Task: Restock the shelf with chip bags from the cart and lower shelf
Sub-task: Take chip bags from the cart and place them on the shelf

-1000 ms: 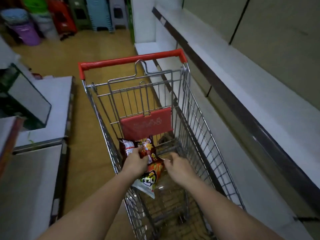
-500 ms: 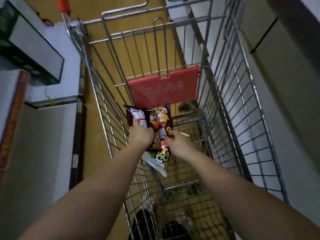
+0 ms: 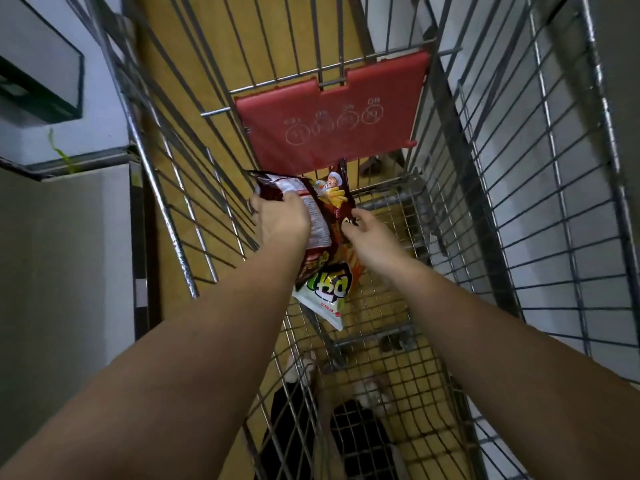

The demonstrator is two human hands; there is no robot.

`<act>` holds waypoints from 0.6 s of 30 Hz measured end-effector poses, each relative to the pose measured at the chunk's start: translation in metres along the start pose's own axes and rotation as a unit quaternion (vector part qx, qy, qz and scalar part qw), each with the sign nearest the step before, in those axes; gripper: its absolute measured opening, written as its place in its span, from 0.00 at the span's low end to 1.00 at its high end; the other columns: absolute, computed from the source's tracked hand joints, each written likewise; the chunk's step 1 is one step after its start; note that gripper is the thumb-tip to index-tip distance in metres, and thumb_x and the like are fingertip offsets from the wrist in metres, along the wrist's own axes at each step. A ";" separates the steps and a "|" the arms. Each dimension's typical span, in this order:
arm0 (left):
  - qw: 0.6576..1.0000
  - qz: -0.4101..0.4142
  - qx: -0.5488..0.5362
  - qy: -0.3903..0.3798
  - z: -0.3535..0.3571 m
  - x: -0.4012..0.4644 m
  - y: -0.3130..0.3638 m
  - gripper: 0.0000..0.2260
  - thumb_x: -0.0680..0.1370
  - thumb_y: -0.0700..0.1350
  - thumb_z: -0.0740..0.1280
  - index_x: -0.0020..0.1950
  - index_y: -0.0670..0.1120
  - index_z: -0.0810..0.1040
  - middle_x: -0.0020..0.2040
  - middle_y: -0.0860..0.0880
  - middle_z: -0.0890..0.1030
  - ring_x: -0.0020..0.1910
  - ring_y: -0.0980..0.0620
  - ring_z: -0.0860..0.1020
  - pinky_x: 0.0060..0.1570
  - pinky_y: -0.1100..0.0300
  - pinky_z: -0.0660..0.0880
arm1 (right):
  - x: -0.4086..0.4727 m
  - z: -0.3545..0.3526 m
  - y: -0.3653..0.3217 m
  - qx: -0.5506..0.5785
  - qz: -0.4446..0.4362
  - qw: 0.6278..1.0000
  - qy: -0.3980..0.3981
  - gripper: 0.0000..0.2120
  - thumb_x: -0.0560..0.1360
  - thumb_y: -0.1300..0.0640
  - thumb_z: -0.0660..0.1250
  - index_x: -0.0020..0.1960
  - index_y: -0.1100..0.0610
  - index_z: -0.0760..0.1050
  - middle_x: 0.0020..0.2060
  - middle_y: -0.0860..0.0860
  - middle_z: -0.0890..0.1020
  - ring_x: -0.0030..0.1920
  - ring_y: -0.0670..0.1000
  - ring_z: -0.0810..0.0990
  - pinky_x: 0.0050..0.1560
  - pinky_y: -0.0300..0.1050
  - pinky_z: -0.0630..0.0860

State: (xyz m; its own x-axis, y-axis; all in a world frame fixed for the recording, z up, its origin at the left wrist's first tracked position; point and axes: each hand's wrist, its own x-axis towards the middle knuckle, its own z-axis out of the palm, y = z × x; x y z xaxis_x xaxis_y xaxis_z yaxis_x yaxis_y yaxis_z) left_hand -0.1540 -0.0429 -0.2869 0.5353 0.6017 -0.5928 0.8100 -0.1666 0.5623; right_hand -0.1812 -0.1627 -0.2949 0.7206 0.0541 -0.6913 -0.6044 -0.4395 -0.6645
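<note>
Two chip bags [image 3: 322,237] held in cart [image 3: 519,168] | left hand [image 3: 280,220] gripping dark bag, right hand [image 3: 367,233] pinching its edge | step: picking up | next: bags to be lifted onto shelf

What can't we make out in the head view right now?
- Number of chip bags: they overlap, and the left hand covers part of them.
- Right hand grip: fingertips end at the bags' edge; holding or only touching is unclear.
- Shelf to restock: outside the frame.
- Cart handle: cut off by the top edge.
- Print on the red flap: too small to read.
</note>
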 end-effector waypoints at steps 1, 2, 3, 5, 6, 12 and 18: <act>1.000 0.002 -0.017 0.002 0.001 0.001 0.000 0.24 0.80 0.49 0.55 0.75 0.42 0.58 0.70 0.38 0.69 0.68 0.38 0.67 0.66 0.51 0.64 | 0.002 -0.002 0.001 0.022 0.005 1.000 -0.001 0.25 0.80 0.48 0.56 0.75 0.53 0.57 0.66 0.53 0.71 0.64 0.54 0.72 0.59 0.47 0.67; 0.999 -0.005 -0.043 -0.011 0.002 0.000 0.000 0.21 0.81 0.48 0.55 0.73 0.42 0.63 0.68 0.38 0.71 0.66 0.39 0.69 0.62 0.53 0.66 | 0.004 -0.004 0.001 0.043 0.008 0.999 -0.003 0.27 0.80 0.45 0.56 0.75 0.52 0.56 0.68 0.54 0.70 0.67 0.55 0.70 0.60 0.47 0.66; 0.998 -0.006 -0.058 -0.036 0.004 0.000 -0.001 0.19 0.81 0.47 0.54 0.70 0.42 0.67 0.65 0.39 0.74 0.64 0.40 0.71 0.58 0.54 0.67 | 0.004 -0.005 0.002 0.065 0.011 0.998 -0.005 0.29 0.79 0.43 0.57 0.76 0.52 0.54 0.70 0.54 0.68 0.68 0.55 0.69 0.60 0.45 0.64; 0.990 0.002 -0.088 -0.110 0.005 -0.010 -0.002 0.15 0.81 0.48 0.53 0.60 0.46 0.75 0.55 0.43 0.80 0.57 0.43 0.76 0.53 0.56 0.70 | 0.006 -0.005 0.010 0.101 0.011 0.995 -0.003 0.34 0.76 0.41 0.62 0.76 0.52 0.54 0.70 0.53 0.68 0.67 0.54 0.70 0.63 0.46 0.65; 0.984 -0.005 -0.109 -0.142 0.006 -0.016 -0.002 0.15 0.81 0.49 0.53 0.55 0.48 0.77 0.50 0.45 0.81 0.52 0.46 0.77 0.50 0.56 0.71 | 0.006 -0.006 0.014 0.113 0.010 0.994 0.002 0.35 0.74 0.42 0.66 0.74 0.52 0.56 0.67 0.51 0.71 0.63 0.53 0.73 0.63 0.47 0.67; 0.953 -0.040 -0.167 -0.251 0.009 -0.031 -0.008 0.12 0.81 0.47 0.53 0.57 0.50 0.75 0.44 0.49 0.78 0.45 0.54 0.74 0.46 0.56 0.71 | 0.015 -0.012 0.047 0.077 0.012 0.993 0.088 0.52 0.49 0.29 0.75 0.69 0.46 0.65 0.61 0.53 0.75 0.59 0.54 0.77 0.61 0.56 0.74; 0.950 -0.047 -0.135 -0.279 0.006 -0.039 -0.004 0.12 0.80 0.48 0.59 0.58 0.47 0.78 0.44 0.50 0.76 0.45 0.53 0.74 0.55 0.53 0.73 | 0.001 -0.017 0.038 0.012 -0.007 0.996 0.084 0.38 0.61 0.44 0.77 0.66 0.50 0.67 0.56 0.47 0.77 0.56 0.49 0.76 0.59 0.50 0.73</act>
State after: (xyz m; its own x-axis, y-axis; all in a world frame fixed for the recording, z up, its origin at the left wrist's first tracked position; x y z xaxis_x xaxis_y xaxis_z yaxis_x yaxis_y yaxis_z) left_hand -0.1769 -0.0700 -0.2699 0.5685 0.0846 -0.8183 0.8098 0.1181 0.5748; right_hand -0.1972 -0.1943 -0.3159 0.7737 -0.0912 -0.6270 -0.6013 -0.4174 -0.6813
